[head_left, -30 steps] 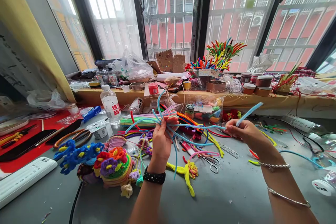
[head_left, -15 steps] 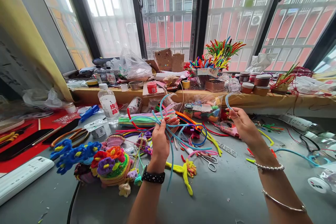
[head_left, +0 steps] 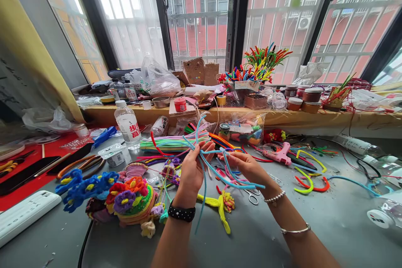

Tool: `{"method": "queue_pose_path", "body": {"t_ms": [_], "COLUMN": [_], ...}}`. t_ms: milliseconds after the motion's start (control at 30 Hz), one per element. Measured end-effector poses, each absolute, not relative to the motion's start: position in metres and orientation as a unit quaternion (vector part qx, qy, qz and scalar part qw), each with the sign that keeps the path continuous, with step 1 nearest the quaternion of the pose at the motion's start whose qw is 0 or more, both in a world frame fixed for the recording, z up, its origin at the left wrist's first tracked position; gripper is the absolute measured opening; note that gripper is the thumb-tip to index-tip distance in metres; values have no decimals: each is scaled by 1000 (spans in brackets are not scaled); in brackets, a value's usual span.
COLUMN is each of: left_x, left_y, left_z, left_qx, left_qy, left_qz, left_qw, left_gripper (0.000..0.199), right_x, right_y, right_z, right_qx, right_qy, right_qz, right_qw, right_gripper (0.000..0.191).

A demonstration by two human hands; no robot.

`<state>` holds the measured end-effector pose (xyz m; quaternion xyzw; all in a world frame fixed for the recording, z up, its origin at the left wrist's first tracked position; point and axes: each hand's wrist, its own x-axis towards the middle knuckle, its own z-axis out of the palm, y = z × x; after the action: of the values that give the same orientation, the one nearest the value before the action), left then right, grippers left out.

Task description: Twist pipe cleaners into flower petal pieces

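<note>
Left hand pinches the blue pipe cleaners at their crossing, strands fanning all round. Right hand sits just right of the crossing, fingertips at one sideways strand; can't tell if pinching.

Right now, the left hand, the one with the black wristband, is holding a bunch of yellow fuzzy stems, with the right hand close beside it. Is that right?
Not quite: the fuzzy stems in the left hand are light blue, not yellow, as the head view shows. The black wristband and the nearby right hand are as you say.
</note>
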<state>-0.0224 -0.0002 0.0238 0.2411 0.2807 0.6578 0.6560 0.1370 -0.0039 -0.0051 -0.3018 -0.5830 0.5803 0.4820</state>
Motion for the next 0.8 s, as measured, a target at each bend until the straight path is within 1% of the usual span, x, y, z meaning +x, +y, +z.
{"method": "queue_pose_path", "body": {"t_ms": [133,200,267,333,433,500,533,600,700,733,800], "left_x": [-23,-24,-25,-25,-25,-24,-24,-22,-21,-21,-20], "left_y": [1,1,1,1,2,2,1,1,0,0,0], "left_z": [22,21,22,22,23,23,23,23,23,23,22], "left_qx": [257,261,258,247,219,200,194,190,213,221,235], "left_qy": [271,267,268,271,276,279,279,279,286,287,281], "left_qz": [663,668,669,666,660,655,653,649,657,661,666], "left_qw": [649,644,643,649,664,673,677,681,665,657,650], "left_gripper": [14,14,14,15,17,17,17,18,17,16,15], "right_x": [133,132,132,131,129,127,125,123,121,120,119], "right_y": [-15,-19,-21,-19,-15,-15,-15,-18,-22,-24,-26], "right_z": [-2,1,3,3,1,0,0,0,0,1,1], "right_qx": [-263,-247,-248,-271,-305,-283,-258,-214,-207,-213,-220], "right_qy": [-500,-488,-486,-491,-491,-472,-461,-446,-430,-425,-422], "right_qz": [712,743,749,726,652,635,649,706,776,786,786], "right_qw": [418,386,376,398,491,542,547,507,412,396,394], "right_gripper": [20,21,25,27,23,23,24,25,20,19,18]}}
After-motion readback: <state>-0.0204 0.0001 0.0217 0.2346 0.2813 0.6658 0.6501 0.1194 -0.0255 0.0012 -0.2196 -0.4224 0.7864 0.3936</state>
